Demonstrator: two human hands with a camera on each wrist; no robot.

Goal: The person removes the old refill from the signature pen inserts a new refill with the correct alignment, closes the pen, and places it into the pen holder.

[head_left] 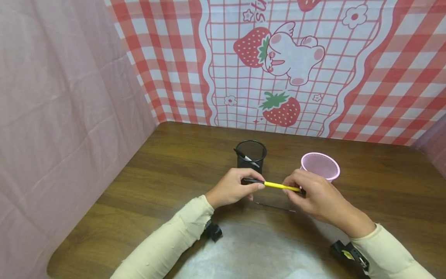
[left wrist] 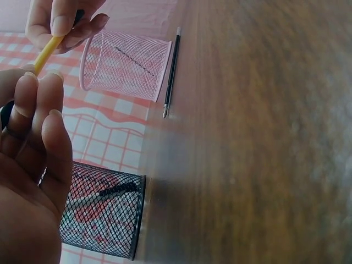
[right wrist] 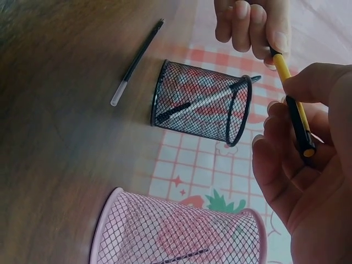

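Both hands hold a yellow and black pen (head_left: 273, 185) level above the table. My left hand (head_left: 235, 187) pinches its black end between thumb and fingers. The yellow barrel's other end, with a black clip and cap seen in the right wrist view, is gripped by my right hand (head_left: 315, 195). Below the hands, a thin dark pen refill (head_left: 275, 207) with a pale end lies on the table. Behind my left hand stands a black mesh cup (head_left: 249, 145) with a black and white pen (head_left: 246, 157) leaning in it. A pink mesh cup (head_left: 337, 170) stands behind my right hand.
In the right wrist view, a thin dark stick (right wrist: 184, 256) shows through the pink cup's mesh. A brown wooden table (head_left: 139, 186) carries everything. A red-checked strawberry cloth (head_left: 278, 77) hangs behind it, and a pale pink curtain (head_left: 69, 116) hangs at the left.
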